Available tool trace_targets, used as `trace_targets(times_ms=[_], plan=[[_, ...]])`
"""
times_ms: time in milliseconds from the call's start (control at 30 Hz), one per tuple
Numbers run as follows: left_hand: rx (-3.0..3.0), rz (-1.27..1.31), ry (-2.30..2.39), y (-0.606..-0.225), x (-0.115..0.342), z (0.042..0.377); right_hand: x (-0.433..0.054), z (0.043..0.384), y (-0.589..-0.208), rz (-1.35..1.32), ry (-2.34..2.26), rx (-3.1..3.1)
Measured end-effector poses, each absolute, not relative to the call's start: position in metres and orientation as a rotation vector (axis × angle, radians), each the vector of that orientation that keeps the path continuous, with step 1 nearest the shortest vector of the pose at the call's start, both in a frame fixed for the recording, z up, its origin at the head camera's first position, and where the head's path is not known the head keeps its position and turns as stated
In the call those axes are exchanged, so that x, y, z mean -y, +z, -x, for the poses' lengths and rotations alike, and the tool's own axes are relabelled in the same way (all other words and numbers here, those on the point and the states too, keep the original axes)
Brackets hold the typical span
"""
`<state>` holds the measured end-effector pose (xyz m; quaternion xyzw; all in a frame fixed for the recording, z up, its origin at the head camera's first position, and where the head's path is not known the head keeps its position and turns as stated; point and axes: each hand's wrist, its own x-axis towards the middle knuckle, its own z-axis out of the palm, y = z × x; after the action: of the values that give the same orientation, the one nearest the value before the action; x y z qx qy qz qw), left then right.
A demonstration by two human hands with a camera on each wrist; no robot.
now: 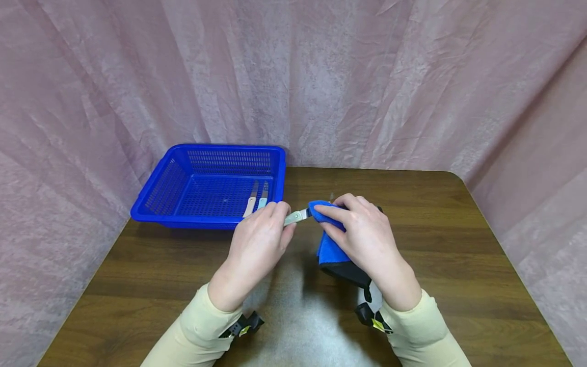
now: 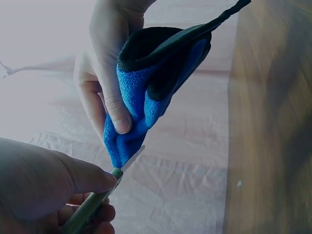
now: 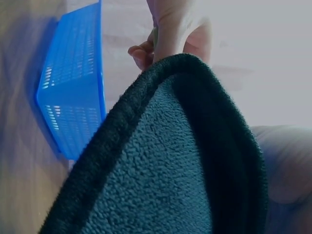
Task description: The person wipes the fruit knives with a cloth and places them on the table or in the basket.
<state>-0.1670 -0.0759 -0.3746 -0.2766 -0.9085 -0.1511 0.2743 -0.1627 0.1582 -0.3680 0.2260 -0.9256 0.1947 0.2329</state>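
Observation:
My left hand (image 1: 261, 237) grips the pale green handle of a small knife (image 1: 295, 217), its blade pointing right. With fingers and thumb, my right hand (image 1: 367, 234) pinches a blue cloth (image 1: 332, 250) with black edging around the blade. In the left wrist view, part of the blade (image 2: 133, 159) shows beside the folded cloth (image 2: 131, 92); the rest is hidden. The cloth's loose end hangs below the right hand and fills much of the right wrist view.
A blue plastic basket (image 1: 206, 222) stands on the brown wooden table (image 1: 435, 229), behind and left of the hands. Inside lie a knife with a beige handle (image 1: 249, 206) and one with a light blue handle (image 1: 263, 202). Pink curtains (image 1: 321, 86) hang around the table.

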Motion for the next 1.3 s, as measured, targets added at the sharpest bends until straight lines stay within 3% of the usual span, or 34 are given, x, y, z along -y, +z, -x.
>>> trace_targets(times_ms=[1300], plan=[[2.457, 0.717, -0.417, -0.37, 0.077, 0.165, -0.178, 0.17, -0.366, -0.486, 0.575, 2.592]])
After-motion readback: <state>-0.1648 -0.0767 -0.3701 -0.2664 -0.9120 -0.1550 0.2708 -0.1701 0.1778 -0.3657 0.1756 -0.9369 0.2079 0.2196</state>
